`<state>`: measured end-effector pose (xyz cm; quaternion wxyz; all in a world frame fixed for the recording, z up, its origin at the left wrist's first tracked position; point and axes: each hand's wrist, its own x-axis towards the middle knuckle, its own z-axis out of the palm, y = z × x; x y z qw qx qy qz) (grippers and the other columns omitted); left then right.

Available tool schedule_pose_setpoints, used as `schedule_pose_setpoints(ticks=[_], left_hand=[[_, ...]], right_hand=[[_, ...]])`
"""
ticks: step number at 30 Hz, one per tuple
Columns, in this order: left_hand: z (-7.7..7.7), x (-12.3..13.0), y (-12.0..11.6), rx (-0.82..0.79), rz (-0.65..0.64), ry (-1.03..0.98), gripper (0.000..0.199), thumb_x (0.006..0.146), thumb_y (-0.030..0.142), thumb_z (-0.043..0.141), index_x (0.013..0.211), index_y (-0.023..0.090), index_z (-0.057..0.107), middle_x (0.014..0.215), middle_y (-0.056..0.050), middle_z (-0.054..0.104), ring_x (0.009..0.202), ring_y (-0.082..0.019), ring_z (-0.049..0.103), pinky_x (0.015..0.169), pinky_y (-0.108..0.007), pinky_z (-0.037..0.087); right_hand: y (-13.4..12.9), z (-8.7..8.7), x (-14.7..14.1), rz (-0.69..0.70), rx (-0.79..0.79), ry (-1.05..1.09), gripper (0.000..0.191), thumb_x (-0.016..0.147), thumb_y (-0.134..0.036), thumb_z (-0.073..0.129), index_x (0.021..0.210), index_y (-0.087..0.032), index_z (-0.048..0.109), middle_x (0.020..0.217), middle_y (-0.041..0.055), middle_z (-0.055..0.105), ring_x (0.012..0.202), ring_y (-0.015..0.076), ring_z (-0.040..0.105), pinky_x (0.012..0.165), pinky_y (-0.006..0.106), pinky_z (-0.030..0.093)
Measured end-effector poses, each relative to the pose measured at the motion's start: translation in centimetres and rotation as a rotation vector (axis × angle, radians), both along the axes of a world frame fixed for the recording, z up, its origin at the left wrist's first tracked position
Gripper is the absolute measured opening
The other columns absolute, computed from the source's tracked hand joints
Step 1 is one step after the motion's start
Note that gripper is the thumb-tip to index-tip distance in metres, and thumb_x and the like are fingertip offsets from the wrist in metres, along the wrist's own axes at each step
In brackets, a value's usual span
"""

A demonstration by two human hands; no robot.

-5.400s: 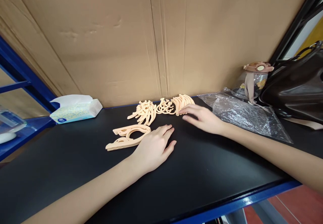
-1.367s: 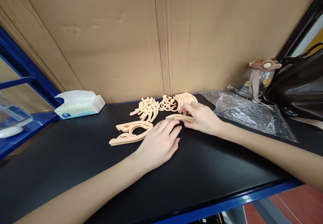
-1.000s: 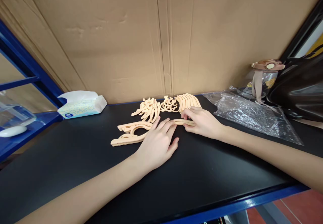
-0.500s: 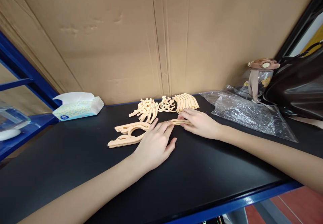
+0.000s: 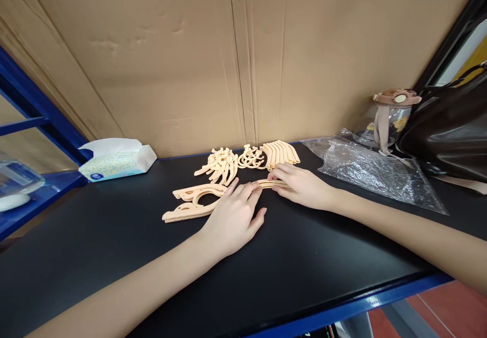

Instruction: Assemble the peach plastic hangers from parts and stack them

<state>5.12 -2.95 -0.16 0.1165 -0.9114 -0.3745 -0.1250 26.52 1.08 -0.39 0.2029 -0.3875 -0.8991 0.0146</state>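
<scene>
- Right hand (image 5: 304,188): pinching the curved strip (image 5: 265,183).
- Left hand (image 5: 233,218): over the curved strip's left end; cannot tell whether gripping.
- Curved pieces (image 5: 280,154): row just behind the curved strip.

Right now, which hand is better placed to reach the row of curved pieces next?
Probably the right hand: it is close to the row of curved pieces, while the left hand lies farther away.

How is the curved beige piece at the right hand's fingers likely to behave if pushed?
The curved piece is probably stiff: its arc shows no sag at the right hand. It looks light, being slim. Its bent shape makes rolling unlikely, though it may swivel.
</scene>
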Motion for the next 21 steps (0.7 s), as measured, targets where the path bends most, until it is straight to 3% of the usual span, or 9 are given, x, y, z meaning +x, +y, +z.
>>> schedule_pose_setpoints(ticks=[21], left_hand=[[0.16,-0.2,0.02,0.012,-0.014,0.003,0.041,0.094,0.03,0.039,0.127,0.009,0.051,0.128,-0.014,0.057,0.117,-0.026,0.054,0.109,-0.049,0.031]], right_hand=[[-0.18,0.13,0.09,0.005,0.037,-0.04,0.013,0.094,-0.023,0.043,0.101,-0.018,0.052,0.1,0.0069,0.056,0.091,0.019,0.056,0.079,0.034,0.048]])
